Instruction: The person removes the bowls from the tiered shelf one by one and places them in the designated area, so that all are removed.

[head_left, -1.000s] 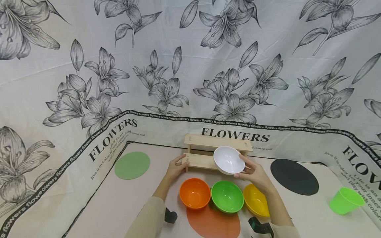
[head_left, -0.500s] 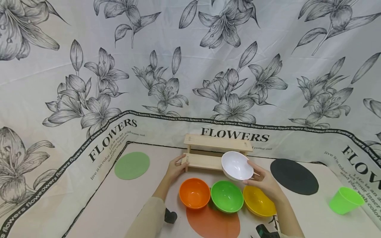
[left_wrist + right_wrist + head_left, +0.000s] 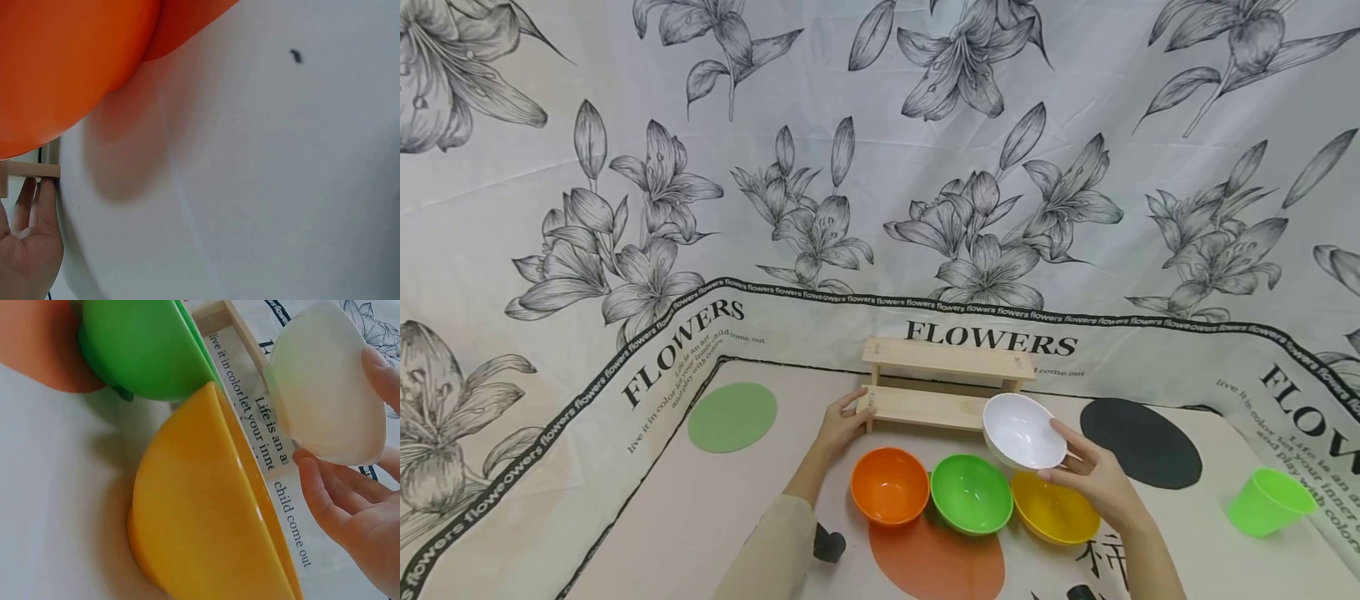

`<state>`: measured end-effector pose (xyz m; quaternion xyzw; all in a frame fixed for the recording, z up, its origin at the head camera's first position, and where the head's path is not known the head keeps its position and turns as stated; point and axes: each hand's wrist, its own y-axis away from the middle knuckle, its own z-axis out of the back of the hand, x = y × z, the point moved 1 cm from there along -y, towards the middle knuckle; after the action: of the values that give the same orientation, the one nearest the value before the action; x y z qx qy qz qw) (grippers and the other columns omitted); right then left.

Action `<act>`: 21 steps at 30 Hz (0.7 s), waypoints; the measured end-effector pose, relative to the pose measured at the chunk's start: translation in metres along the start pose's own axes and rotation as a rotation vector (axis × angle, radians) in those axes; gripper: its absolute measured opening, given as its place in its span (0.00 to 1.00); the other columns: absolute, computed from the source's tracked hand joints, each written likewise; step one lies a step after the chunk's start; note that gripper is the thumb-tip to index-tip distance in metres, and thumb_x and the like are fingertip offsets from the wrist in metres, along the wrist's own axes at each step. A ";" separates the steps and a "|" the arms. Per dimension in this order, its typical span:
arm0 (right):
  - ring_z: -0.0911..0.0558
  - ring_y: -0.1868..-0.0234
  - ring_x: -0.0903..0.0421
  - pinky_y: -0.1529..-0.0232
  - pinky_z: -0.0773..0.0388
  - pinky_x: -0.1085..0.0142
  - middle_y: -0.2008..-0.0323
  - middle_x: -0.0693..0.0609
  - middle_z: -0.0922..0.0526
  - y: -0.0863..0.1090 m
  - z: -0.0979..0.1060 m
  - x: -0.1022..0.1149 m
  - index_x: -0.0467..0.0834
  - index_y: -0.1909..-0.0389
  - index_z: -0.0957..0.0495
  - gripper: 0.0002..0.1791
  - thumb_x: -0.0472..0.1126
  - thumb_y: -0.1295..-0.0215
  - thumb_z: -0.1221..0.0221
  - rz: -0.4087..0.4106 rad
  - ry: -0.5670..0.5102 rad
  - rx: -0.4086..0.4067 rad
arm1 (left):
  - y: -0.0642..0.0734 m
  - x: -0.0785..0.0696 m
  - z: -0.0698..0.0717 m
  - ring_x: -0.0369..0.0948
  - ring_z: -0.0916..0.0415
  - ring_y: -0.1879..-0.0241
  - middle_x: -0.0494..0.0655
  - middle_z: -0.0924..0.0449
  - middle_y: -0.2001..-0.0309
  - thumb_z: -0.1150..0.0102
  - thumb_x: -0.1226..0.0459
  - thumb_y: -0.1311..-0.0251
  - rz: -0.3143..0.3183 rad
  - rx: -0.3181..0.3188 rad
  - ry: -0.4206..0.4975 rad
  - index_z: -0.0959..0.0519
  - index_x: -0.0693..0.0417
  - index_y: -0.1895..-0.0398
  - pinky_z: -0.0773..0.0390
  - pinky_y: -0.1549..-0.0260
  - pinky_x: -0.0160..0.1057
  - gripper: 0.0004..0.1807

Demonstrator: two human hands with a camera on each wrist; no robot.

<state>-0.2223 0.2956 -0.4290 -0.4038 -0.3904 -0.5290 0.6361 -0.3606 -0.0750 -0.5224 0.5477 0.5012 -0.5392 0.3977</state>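
Note:
My right hand [image 3: 1101, 483] holds a white bowl [image 3: 1021, 429] by its right side, thumb on the rim side and fingers beneath. The bowl is tilted with its inside towards me, above the yellow bowl [image 3: 1056, 517] and in front of the right end of a two-tier wooden shelf [image 3: 925, 407]. In the right wrist view, the fingers [image 3: 322, 494] show under the white bowl's wall. My left hand [image 3: 841, 423] grips the left end of the lower shelf board. A green bowl [image 3: 972, 496] and an orange bowl [image 3: 890, 487] stand beside the yellow one in a row.
Flat round patches lie on the table: pale green [image 3: 733, 417] at left, black [image 3: 1141, 442] at right, and orange-red [image 3: 940, 562] in front of the bowls. A green cup [image 3: 1270, 502] stands at far right. Flower-printed cloth [image 3: 820, 250] hangs behind the shelf.
My right hand has carried the white bowl to the right and towards me, away from the front of the shelf. My left hand stays at the shelf end.

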 end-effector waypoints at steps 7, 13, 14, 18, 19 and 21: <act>0.30 0.41 0.34 0.52 0.20 0.66 0.32 0.30 0.46 0.008 0.010 -0.006 0.35 0.29 0.49 0.45 0.40 0.43 0.35 -0.060 0.085 -0.045 | 0.010 -0.022 -0.008 0.54 0.25 0.49 0.75 0.29 0.47 0.43 0.70 0.39 0.080 -0.038 -0.022 0.36 0.66 0.35 0.23 0.51 0.48 0.29; 0.23 0.45 0.51 0.53 0.20 0.68 0.32 0.29 0.47 0.015 0.019 -0.008 0.35 0.29 0.50 0.45 0.40 0.42 0.35 -0.074 0.098 -0.067 | 0.010 -0.024 -0.008 0.53 0.24 0.50 0.75 0.29 0.47 0.43 0.71 0.39 0.092 -0.037 -0.017 0.36 0.66 0.35 0.23 0.51 0.47 0.29; 0.22 0.48 0.58 0.54 0.20 0.69 0.32 0.28 0.47 0.016 0.020 -0.009 0.35 0.29 0.50 0.45 0.40 0.42 0.35 -0.073 0.085 -0.069 | 0.009 -0.021 -0.008 0.53 0.24 0.50 0.75 0.29 0.47 0.42 0.71 0.40 0.094 -0.042 -0.020 0.35 0.65 0.35 0.22 0.52 0.46 0.29; 0.28 0.55 0.78 0.56 0.21 0.74 0.31 0.30 0.48 0.018 0.026 -0.017 0.34 0.29 0.51 0.45 0.36 0.43 0.35 -0.053 0.030 -0.081 | 0.005 -0.012 -0.006 0.53 0.24 0.49 0.74 0.28 0.47 0.42 0.69 0.39 0.077 -0.048 -0.036 0.35 0.64 0.35 0.21 0.53 0.45 0.29; 0.27 0.54 0.76 0.56 0.21 0.74 0.31 0.30 0.48 0.019 0.028 -0.020 0.34 0.29 0.51 0.45 0.36 0.43 0.35 -0.052 0.034 -0.082 | 0.004 -0.010 -0.006 0.53 0.25 0.49 0.74 0.29 0.47 0.41 0.68 0.39 0.077 -0.048 -0.036 0.35 0.64 0.35 0.21 0.52 0.45 0.29; 0.27 0.54 0.77 0.56 0.21 0.74 0.31 0.31 0.48 0.021 0.030 -0.021 0.35 0.29 0.51 0.46 0.37 0.43 0.35 -0.061 0.051 -0.087 | 0.005 -0.013 -0.007 0.54 0.25 0.49 0.75 0.29 0.47 0.42 0.69 0.39 0.077 -0.042 -0.037 0.36 0.65 0.34 0.22 0.52 0.46 0.29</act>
<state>-0.2070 0.3337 -0.4393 -0.4056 -0.3628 -0.5747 0.6113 -0.3531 -0.0711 -0.5093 0.5484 0.4833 -0.5228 0.4386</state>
